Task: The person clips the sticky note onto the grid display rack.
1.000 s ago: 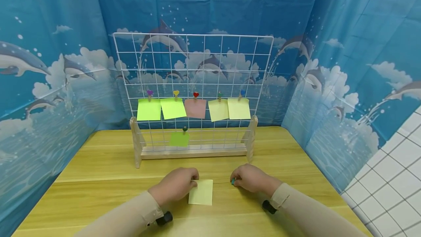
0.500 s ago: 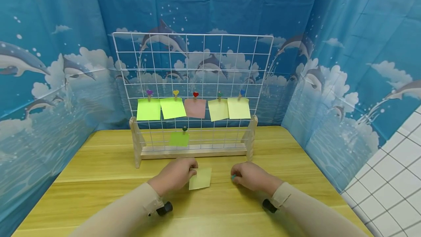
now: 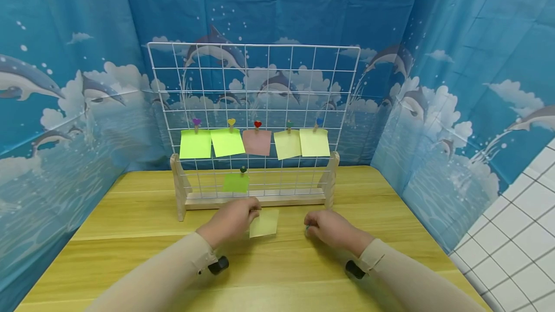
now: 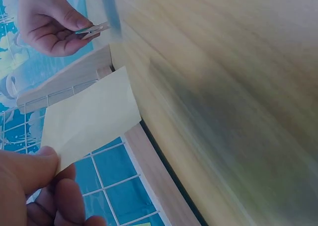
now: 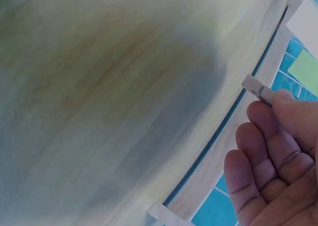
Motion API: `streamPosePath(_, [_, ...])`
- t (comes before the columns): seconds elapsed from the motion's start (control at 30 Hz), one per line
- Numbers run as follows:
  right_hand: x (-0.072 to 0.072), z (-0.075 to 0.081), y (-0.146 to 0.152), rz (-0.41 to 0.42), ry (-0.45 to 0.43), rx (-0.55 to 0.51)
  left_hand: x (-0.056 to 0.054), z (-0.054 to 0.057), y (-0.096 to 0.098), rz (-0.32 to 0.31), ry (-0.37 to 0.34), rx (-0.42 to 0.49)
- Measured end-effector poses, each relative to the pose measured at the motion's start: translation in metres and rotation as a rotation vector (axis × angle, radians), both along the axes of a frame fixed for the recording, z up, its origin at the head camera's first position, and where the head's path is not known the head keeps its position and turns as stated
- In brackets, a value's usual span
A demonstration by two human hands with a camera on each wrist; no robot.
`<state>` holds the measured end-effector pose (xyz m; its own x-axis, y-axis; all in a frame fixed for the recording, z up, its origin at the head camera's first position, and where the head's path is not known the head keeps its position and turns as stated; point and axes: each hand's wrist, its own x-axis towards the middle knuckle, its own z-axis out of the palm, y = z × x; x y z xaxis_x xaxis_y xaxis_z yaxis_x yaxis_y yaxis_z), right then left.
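My left hand (image 3: 232,221) pinches a pale yellow sticky note (image 3: 264,223) by a corner between thumb and fingers. In the left wrist view the note (image 4: 94,116) hangs out from the fingertips, tilted above the wooden table. Off to the right, my right hand (image 3: 331,227) pinches a small wooden clothespin, which shows plainly in the right wrist view as a clothespin (image 5: 258,88) between thumb and forefinger. Both hands are in front of a white wire grid (image 3: 277,91) on a wooden stand (image 3: 256,201).
Across the grid hangs a row of notes, among them a pink note (image 3: 257,142), under heart-topped clips such as a red one (image 3: 257,124). Lower down is a green note (image 3: 236,183). A dolphin-print curtain (image 3: 329,4) surrounds the yellow wooden table (image 3: 277,283).
My left hand has lifted the yellow note and carried it forward toward the grid stand. My right hand has shifted slightly forward with the clothespin. The notes on the grid stay put.
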<state>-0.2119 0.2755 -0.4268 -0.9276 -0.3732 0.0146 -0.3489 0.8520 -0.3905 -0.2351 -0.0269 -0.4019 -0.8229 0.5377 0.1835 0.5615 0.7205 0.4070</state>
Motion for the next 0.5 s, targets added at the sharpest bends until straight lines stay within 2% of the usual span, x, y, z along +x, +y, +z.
streamPosePath(0.5, [-0.003,0.010,0.000,0.016,0.091,-0.036,-0.012,0.006,0.005,0.032,0.029,-0.008])
